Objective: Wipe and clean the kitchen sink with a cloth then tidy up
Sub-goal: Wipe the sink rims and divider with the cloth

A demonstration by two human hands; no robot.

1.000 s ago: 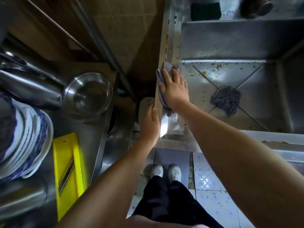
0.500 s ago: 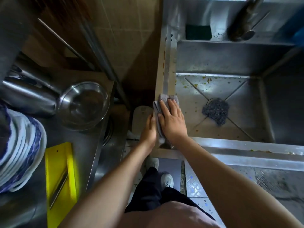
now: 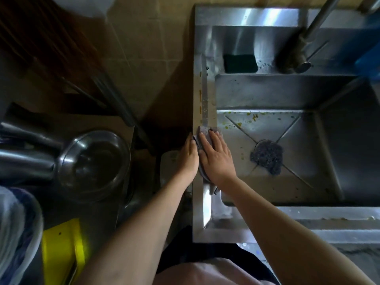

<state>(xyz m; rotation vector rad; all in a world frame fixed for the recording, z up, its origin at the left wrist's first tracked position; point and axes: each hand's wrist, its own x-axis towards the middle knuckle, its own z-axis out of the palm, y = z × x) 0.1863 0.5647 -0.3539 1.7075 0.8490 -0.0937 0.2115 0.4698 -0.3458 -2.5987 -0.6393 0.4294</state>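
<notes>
– Right grip (image 3: 217, 161), what is it doing?
– Flat, fingers straight, pressing the grey cloth (image 3: 202, 131) down on the left rim of the sink (image 3: 202, 103). Nothing curls round it.
– How does the cloth lie?
– As a long strip under that grip, its long axis along the rim, pointing away from the person. One end shows past the fingertips, the other by the wrist.
– Left grip (image 3: 188, 159)?
– Just beside the right one, on the rim's outer side, fingers straight, pointing the same way, released. Whether its fingertips touch the cloth's edge I cannot tell.
– Right of the grips?
– Yellowish flecks (image 3: 239, 124) on the basin floor just beyond the right grip's fingertips, and a dark scouring pad (image 3: 267, 157) on the drain, apart from it. Farther ahead, a green sponge (image 3: 239, 63) on the back ledge with the tap (image 3: 304, 48) beside it.
– Left of them?
– A steel bowl (image 3: 94, 163) on the counter (image 3: 107, 219), well apart from the left grip, and a yellow object (image 3: 63, 249) nearer the person.
</notes>
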